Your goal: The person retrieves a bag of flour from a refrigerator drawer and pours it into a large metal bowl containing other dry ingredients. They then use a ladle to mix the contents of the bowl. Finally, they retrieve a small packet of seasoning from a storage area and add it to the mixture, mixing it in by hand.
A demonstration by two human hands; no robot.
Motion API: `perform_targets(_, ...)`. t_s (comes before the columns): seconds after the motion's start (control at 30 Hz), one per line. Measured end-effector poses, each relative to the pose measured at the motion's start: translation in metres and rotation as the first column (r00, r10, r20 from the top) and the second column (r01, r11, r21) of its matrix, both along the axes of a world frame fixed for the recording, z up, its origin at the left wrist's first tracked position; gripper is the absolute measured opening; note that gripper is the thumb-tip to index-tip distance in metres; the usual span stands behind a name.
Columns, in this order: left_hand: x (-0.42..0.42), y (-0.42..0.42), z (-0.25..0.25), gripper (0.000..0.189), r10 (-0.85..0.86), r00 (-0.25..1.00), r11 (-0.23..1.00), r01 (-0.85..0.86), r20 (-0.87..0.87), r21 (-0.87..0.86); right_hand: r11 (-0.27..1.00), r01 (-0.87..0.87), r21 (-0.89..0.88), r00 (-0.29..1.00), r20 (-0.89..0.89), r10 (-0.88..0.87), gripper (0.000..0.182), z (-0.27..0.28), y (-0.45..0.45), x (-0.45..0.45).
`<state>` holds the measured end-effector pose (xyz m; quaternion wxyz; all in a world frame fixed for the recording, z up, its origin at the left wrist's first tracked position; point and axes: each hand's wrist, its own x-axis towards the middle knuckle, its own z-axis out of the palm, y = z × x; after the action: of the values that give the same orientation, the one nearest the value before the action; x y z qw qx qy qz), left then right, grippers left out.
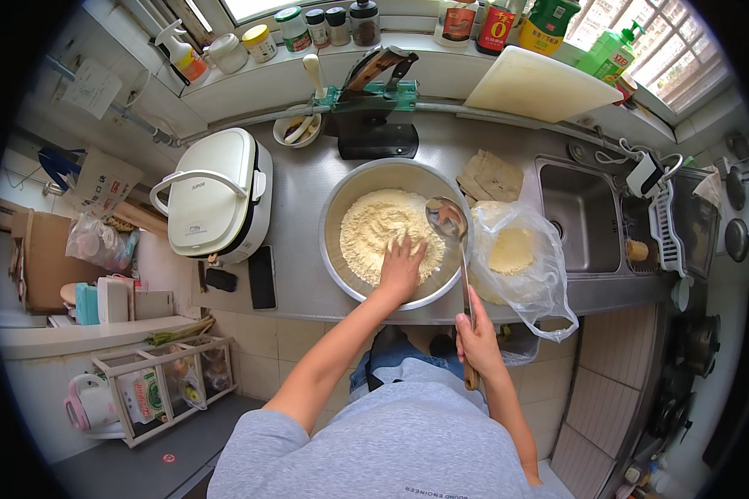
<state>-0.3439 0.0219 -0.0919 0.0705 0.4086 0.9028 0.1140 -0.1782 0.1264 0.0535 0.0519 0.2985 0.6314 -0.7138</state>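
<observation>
A large metal bowl (333, 262) stands at the counter's front edge, with pale yellow flour (368, 215) in it. My left hand (403, 268) lies in the flour with its fingers spread, the tips partly sunk in. My right hand (479, 340) grips the handle of a metal ladle (448, 218), whose bowl rests over the right inner side of the metal bowl. Just right of it, an opened clear plastic bag (546, 268) holds more yellow flour (512, 251). Behind the bag lies a folded beige cloth (492, 176).
On the left stand a white rice cooker (209, 193) and a black phone (262, 277). A small bowl (297, 128) and a knife rack (402, 95) are at the back. A cutting board (540, 84) leans by the window. A steel sink (580, 218) lies to the right.
</observation>
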Motion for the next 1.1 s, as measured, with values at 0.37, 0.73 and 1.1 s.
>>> perform_targets(0.37,-0.073,-0.002,0.002,0.037,-0.121,0.987,0.991,0.114,-0.102,-0.073,0.999,0.050,0.011,0.999,0.011,-0.050,0.057,0.001,0.005,0.011)
perform_targets(0.73,-0.060,-0.031,0.026,0.037,0.102,0.938,0.910,-0.223,0.332,0.350,1.000,0.024,0.011,1.000,-0.003,-0.024,0.056,0.003,0.006,0.016)
perform_targets(1.1,-0.030,-0.039,0.001,0.110,0.440,0.844,0.895,-0.440,0.306,-0.075,1.000,0.002,0.030,1.000,-0.016,-0.002,0.056,0.006,0.000,0.014)
